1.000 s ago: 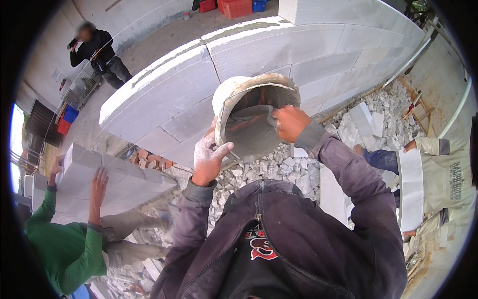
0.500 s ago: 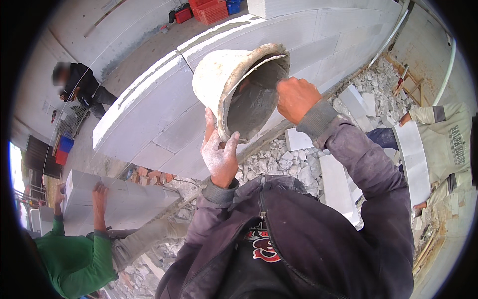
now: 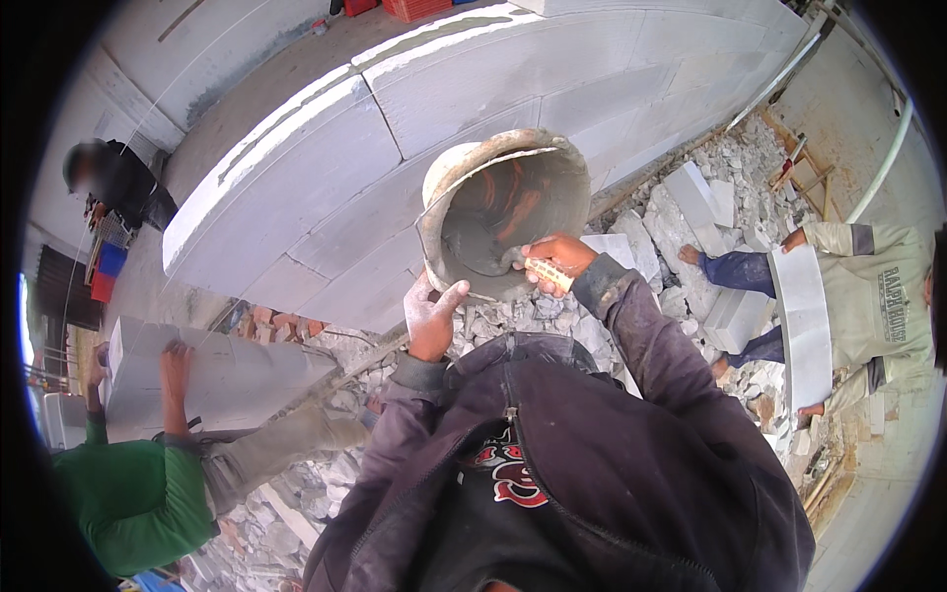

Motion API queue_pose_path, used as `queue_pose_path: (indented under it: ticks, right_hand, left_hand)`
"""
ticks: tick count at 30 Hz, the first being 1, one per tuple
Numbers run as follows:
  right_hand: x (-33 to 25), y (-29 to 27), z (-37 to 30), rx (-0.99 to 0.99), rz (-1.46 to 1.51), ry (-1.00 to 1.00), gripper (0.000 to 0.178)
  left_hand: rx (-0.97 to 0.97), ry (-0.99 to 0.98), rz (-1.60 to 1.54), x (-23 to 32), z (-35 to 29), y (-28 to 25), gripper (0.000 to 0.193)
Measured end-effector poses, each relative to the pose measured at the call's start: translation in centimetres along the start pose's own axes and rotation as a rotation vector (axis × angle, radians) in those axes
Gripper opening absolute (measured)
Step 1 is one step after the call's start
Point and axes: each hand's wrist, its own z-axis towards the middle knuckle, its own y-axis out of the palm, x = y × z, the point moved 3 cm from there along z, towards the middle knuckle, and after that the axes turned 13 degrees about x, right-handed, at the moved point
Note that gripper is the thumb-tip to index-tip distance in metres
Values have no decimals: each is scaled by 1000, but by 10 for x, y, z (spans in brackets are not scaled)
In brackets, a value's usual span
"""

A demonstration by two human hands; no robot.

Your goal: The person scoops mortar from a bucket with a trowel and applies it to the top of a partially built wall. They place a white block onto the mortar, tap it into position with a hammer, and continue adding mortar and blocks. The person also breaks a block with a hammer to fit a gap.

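Note:
A mortar-crusted bucket (image 3: pixel 576 183) is tilted with its mouth facing me, in front of the block wall. Grey wet mortar (image 3: pixel 472 243) lies in its lower part. My left hand (image 3: pixel 431 318), dusted white, grips the bucket at its lower left rim, the thumb in front. In my right hand (image 3: pixel 564 255), fingers closed, is a trowel by its light-coloured handle (image 3: pixel 548 275). The trowel's metal neck reaches into the bucket at the mortar; its blade I cannot make out clearly.
A white block wall (image 3: pixel 326 197) curves across ahead, with mortar along its top. Broken rubble (image 3: pixel 582 331) covers the ground. At right a person holds a white block (image 3: pixel 801 326); at left a green-sleeved co-worker (image 3: pixel 138 503) touches a lower wall (image 3: pixel 217 375). Another person (image 3: pixel 123 183) stands beyond.
The bucket has come lower and nearer, its mouth turned more toward me. My right hand has moved down from the upper right rim, and the trowel handle now shows.

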Motion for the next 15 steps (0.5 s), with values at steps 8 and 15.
queue_pose_path:
  ticks: [8,15]
  right_hand:
    - [-81,56,-57,-71,-257,-114,32]
    - [-260,130,-100,10,-751,-695,31]
  left_hand:
    - [311,-266,-521,-52,-32,-46,37]
    - [498,-392,-633,-75,-70,-90,37]
